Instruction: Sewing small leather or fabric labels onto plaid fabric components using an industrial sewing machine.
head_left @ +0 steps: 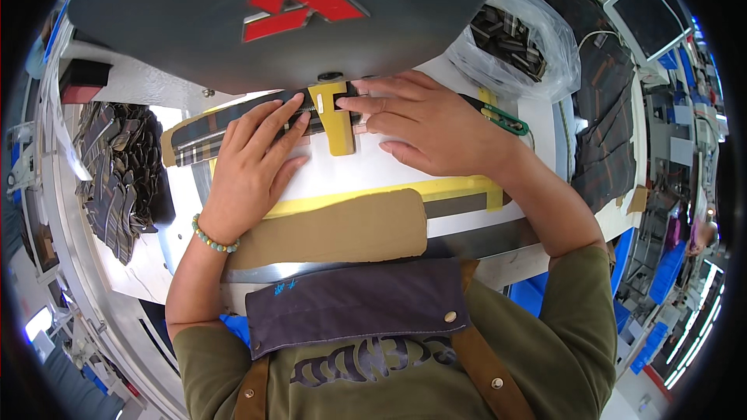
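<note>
A dark plaid fabric strip (202, 140) with a zipper-like pale line lies across the white work plate (327, 171), passing beneath a yellow guide piece (336, 134) under the dark machine head (272, 50). My left hand (250, 173), with a beaded bracelet, rests fingertips on the strip left of the guide, fingers apart. My right hand (436, 128) is spread at the guide's right, fingertips on or beside it and the strip. A green-handled tool (504, 118) lies just right of that hand. A cardboard piece (334, 229) lies in front, below yellow tape (373, 190).
Stacked plaid pieces (117, 171) stand at left, beside a black-and-red box (84, 82). A clear bag of dark pieces (513, 47) sits at back right, with dark fabric (599, 132) along the right edge and a screen (646, 12) above it.
</note>
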Demonstrator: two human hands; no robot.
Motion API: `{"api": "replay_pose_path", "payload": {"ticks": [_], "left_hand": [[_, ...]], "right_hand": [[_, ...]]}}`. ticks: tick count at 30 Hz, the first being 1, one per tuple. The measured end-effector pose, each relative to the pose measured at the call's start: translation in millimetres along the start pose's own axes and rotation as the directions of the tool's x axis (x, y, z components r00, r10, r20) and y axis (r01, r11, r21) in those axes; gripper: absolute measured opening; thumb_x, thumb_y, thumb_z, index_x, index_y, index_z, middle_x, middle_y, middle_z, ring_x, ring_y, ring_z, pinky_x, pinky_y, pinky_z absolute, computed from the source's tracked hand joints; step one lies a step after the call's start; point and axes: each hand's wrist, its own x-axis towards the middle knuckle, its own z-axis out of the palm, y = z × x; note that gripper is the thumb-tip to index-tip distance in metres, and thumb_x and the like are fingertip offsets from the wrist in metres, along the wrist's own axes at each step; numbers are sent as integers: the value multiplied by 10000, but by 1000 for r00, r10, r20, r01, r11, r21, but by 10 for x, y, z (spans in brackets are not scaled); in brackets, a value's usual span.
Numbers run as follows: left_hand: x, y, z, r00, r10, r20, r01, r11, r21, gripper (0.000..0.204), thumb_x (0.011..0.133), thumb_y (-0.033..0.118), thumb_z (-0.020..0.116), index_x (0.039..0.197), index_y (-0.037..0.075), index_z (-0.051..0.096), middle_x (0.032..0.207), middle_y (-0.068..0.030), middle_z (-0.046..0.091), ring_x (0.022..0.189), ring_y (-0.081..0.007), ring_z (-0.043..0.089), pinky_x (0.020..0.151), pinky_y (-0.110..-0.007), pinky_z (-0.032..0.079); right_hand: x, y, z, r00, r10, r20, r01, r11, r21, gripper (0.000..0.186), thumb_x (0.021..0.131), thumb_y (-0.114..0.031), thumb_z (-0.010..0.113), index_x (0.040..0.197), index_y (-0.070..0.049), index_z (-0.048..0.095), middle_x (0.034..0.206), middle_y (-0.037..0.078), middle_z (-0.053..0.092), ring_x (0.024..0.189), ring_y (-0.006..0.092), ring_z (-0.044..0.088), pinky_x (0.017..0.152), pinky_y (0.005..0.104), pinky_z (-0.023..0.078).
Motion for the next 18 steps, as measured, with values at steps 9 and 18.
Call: {"api": "replay_pose_path", "payload": {"ticks": [9,18], "left_hand": [[-6,-13,7,1000,-15,4,15,999,-28,648,839,146,838,1457,70,659,1621,-97,586,1399,-363,573,1147,-495,475],[23,2,7,1000,-16,-4,16,999,-46,595,849,138,826,1420,51,685,1621,-92,588,1410,-356,565,1162,-493,464]], "right_hand": [[18,-1,48,998,29,59,-22,993,-114,297,991,-236,733,1252,-95,749,1520,34,679,1496,241,542,1283,506,394],[-46,-59,-77,998,36,-47,-39,998,-58,337,997,-249,746,1306,-112,739,1551,59,645,1486,258,545,1280,513,409]]}}
